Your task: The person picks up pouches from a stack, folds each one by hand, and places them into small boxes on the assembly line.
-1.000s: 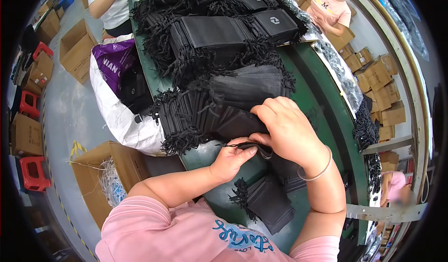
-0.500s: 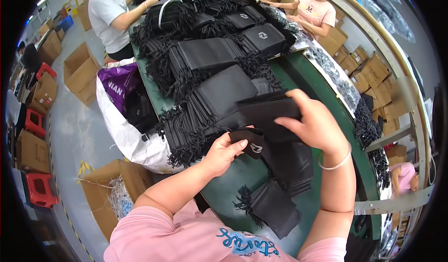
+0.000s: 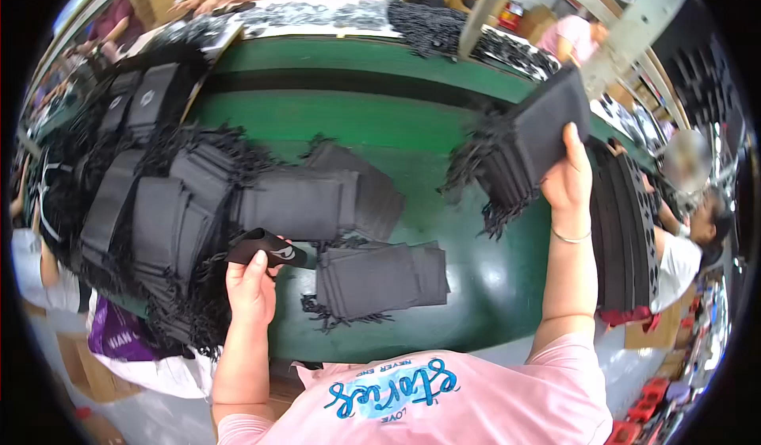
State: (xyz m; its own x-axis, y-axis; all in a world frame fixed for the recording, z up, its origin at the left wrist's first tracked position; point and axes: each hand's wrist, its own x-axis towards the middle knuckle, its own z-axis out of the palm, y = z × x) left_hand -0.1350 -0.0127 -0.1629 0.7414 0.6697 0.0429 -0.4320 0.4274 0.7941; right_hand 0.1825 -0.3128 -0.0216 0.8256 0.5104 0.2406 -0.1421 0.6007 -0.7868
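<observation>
My left hand point(image 3: 252, 290) is closed on a single black pouch point(image 3: 258, 248), which is curled over and shows a pale logo. Out to the right, my right hand point(image 3: 569, 171) grips a stack of black drawstring pouches point(image 3: 547, 128), lifted and tilted, its cords dangling to the left. Between my hands, a small pile of black pouches point(image 3: 369, 282) lies on the green table point(image 3: 460, 286). Behind that pile is another fanned stack point(image 3: 289, 203). Many more bundles point(image 3: 162, 223) crowd the left side, cords tangled.
A metal post point(image 3: 634, 28) rises at the upper right. Long black pieces point(image 3: 622, 231) stand beside the table's right end, near a seated person point(image 3: 686, 251). A white and purple sack point(image 3: 115, 330) sits at the lower left. Across the table, co-workers sit along a bench point(image 3: 317, 18) with small parts.
The view has swung to the right. My right hand has carried its stack away from my left hand, out to the right. My left hand still holds the logo pouch.
</observation>
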